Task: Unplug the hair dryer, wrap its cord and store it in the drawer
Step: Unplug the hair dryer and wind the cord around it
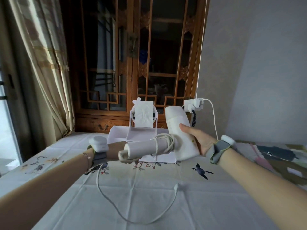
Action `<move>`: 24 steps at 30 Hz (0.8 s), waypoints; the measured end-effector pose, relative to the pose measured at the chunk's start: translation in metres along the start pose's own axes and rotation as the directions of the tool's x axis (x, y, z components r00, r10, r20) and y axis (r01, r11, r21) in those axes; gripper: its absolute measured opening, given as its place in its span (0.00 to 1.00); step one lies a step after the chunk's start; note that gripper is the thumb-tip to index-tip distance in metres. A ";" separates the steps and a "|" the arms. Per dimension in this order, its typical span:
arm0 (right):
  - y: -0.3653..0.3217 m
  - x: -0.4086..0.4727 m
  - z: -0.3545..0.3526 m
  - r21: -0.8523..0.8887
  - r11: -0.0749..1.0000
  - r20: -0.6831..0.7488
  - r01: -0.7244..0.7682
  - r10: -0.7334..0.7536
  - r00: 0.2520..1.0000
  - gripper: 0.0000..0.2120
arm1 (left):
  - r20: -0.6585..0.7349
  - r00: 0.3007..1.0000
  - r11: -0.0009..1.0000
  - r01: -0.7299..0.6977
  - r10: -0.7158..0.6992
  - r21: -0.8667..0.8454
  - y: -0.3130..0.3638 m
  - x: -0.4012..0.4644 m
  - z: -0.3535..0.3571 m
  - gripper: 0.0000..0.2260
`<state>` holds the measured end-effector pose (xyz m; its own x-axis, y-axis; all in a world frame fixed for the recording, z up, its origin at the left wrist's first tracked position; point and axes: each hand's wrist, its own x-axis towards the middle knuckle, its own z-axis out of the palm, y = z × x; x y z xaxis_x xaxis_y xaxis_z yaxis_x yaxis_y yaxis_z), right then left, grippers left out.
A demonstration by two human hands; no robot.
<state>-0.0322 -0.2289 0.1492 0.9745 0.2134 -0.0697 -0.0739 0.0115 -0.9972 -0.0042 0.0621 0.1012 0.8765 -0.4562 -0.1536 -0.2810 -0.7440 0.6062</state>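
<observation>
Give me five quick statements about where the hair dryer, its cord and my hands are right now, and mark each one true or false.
1. The right hand holds the hair dryer by its body. True.
2. The cord has several turns wound round the dryer's handle. True.
3. The plug is still in the wall socket. False: it lies loose on the tablecloth.
4. The dryer rests flat on the tablecloth. False: it is held up above it.
5. The left hand is at the end of the handle, by the cord. True.
</observation>
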 end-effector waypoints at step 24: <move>-0.003 0.007 0.034 -0.795 0.606 -0.144 0.025 -0.228 0.963 0.32 | -0.256 0.965 0.972 0.115 -0.060 0.204 0.088 0.004 -0.001 0.14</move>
<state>-0.0322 -0.1943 0.1530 0.9857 0.0619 0.1567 0.1478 -0.7644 -0.6276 -0.0244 -0.0047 0.1550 0.9627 -0.2702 0.0149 -0.2521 -0.8753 0.4127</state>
